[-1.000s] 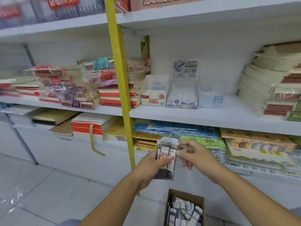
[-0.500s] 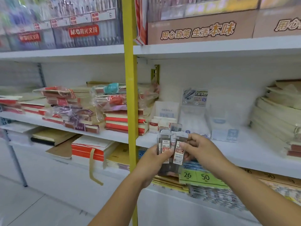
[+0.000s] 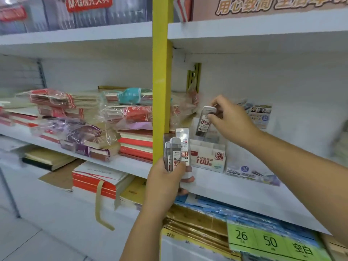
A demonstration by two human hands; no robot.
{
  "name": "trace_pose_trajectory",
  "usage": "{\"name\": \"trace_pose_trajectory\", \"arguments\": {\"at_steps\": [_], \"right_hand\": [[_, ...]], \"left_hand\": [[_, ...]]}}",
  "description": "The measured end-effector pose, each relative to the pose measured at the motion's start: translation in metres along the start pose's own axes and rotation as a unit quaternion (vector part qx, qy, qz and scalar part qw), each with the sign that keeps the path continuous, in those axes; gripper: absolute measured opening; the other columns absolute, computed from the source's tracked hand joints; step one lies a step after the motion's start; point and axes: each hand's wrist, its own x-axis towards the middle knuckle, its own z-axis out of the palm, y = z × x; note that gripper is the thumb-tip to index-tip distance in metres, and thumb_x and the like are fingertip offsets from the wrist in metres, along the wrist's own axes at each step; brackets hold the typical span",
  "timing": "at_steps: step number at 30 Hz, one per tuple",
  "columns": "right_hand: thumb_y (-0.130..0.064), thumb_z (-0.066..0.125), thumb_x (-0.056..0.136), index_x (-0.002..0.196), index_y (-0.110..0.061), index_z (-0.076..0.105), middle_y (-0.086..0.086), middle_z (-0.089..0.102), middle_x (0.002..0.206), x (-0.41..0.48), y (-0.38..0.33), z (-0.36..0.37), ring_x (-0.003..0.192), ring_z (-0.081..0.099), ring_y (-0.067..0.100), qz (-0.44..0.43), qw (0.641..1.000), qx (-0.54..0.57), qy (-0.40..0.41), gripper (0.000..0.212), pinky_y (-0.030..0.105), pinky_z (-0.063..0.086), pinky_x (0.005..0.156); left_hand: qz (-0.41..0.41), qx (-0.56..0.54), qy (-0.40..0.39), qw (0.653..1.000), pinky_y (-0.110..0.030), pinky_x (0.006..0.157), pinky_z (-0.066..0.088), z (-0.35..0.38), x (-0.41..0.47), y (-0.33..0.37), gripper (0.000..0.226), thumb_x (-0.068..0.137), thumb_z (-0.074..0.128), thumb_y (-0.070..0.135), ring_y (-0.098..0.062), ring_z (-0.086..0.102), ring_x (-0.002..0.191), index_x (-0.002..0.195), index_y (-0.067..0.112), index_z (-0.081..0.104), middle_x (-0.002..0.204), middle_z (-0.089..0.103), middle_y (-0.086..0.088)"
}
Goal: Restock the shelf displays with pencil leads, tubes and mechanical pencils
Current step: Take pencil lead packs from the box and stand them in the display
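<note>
Your left hand (image 3: 165, 178) gripped a bundle of lead tubes (image 3: 176, 151) upright at the front edge of the shelf (image 3: 235, 187), beside the yellow post (image 3: 160, 91). Your right hand (image 3: 228, 119) pinched a single tube (image 3: 204, 122) by its cap, just over the display box (image 3: 209, 157).
</note>
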Motion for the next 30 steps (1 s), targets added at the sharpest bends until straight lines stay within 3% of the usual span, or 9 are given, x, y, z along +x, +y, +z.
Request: {"name": "trace_pose_trajectory", "arguments": {"at_steps": [3,7,10,17,22,24,26,28,30], "right_hand": [[-0.017,0.062,0.091,0.100,-0.021,0.053,0.001,0.067,0.090,0.019,0.013,0.021,0.082,0.063,0.020,-0.001,0.999,-0.039,-0.022,0.014,0.039,0.052,0.072],[-0.015,0.068,0.086,0.099,-0.023,0.051,-0.002,0.062,0.090,0.037,0.028,0.034,0.076,0.059,0.013,0.026,0.997,-0.051,-0.050,0.023,0.018,0.040,0.056],[-0.017,0.071,0.083,0.099,-0.024,0.048,-0.008,0.057,0.081,0.043,0.034,0.038,0.070,0.053,0.006,0.041,0.994,-0.068,-0.076,0.029,0.021,0.037,0.053],[-0.030,0.069,0.085,0.105,-0.024,0.068,0.004,0.060,0.102,0.049,0.044,0.041,0.106,0.046,0.025,-0.047,0.961,-0.268,-0.046,0.021,0.033,0.036,0.076],[-0.033,0.057,0.094,0.126,-0.025,0.063,0.009,0.059,0.115,0.039,0.044,0.037,0.115,0.043,0.029,-0.027,0.938,-0.343,-0.047,0.034,0.036,0.038,0.084],[-0.031,0.052,0.096,0.124,-0.021,0.064,0.007,0.063,0.110,0.024,0.033,0.033,0.110,0.048,0.024,-0.041,0.965,-0.258,0.003,0.032,0.035,0.039,0.086],[-0.039,0.047,0.096,0.114,-0.028,0.067,-0.006,0.068,0.096,-0.001,0.012,0.025,0.090,0.058,0.008,-0.008,0.998,-0.053,0.015,0.030,0.024,0.043,0.073],[-0.052,0.045,0.090,0.110,-0.042,0.062,-0.016,0.070,0.083,-0.027,-0.012,0.018,0.068,0.062,-0.003,0.033,0.989,0.137,-0.050,0.028,0.013,0.045,0.056],[-0.050,0.055,0.089,0.117,-0.047,0.052,-0.022,0.071,0.086,-0.045,-0.024,0.018,0.067,0.065,-0.006,0.062,0.969,0.202,-0.128,0.028,0.007,0.046,0.054]], "left_hand": [[-0.014,-0.004,-0.009,1.000,-0.027,0.049,0.057,-0.005,0.006,-0.003,0.011,0.098,0.060,0.020,-0.015,0.076,0.073,0.103,0.030,0.062,0.085,0.078,0.009],[-0.026,-0.004,-0.022,0.999,-0.026,0.050,0.056,-0.014,0.010,-0.006,0.013,0.097,0.061,0.021,-0.016,0.077,0.075,0.106,0.031,0.062,0.086,0.078,0.008],[-0.029,-0.001,-0.030,0.999,-0.026,0.050,0.057,-0.019,0.013,-0.006,0.014,0.097,0.062,0.021,-0.016,0.077,0.076,0.105,0.033,0.063,0.086,0.078,0.009],[-0.032,-0.010,-0.051,0.998,-0.024,0.052,0.056,-0.018,0.013,-0.005,0.014,0.097,0.062,0.024,-0.016,0.077,0.079,0.107,0.034,0.063,0.090,0.078,0.008],[-0.037,-0.018,-0.048,0.998,-0.023,0.052,0.056,-0.018,0.011,-0.005,0.013,0.096,0.063,0.025,-0.017,0.077,0.079,0.106,0.034,0.064,0.091,0.079,0.008],[-0.038,-0.023,-0.050,0.998,-0.024,0.052,0.056,-0.018,0.011,-0.004,0.013,0.096,0.064,0.025,-0.018,0.077,0.079,0.105,0.033,0.065,0.093,0.079,0.007],[-0.039,-0.025,-0.057,0.997,-0.024,0.053,0.056,-0.018,0.010,-0.003,0.013,0.095,0.064,0.026,-0.019,0.077,0.080,0.106,0.033,0.066,0.095,0.079,0.006],[-0.037,-0.022,-0.069,0.997,-0.023,0.053,0.056,-0.017,0.008,-0.001,0.014,0.096,0.064,0.027,-0.018,0.077,0.082,0.109,0.031,0.065,0.096,0.079,0.006],[-0.034,-0.021,-0.082,0.996,-0.025,0.053,0.057,-0.014,0.007,0.000,0.013,0.095,0.065,0.027,-0.019,0.077,0.084,0.108,0.031,0.066,0.097,0.079,0.005]]}}
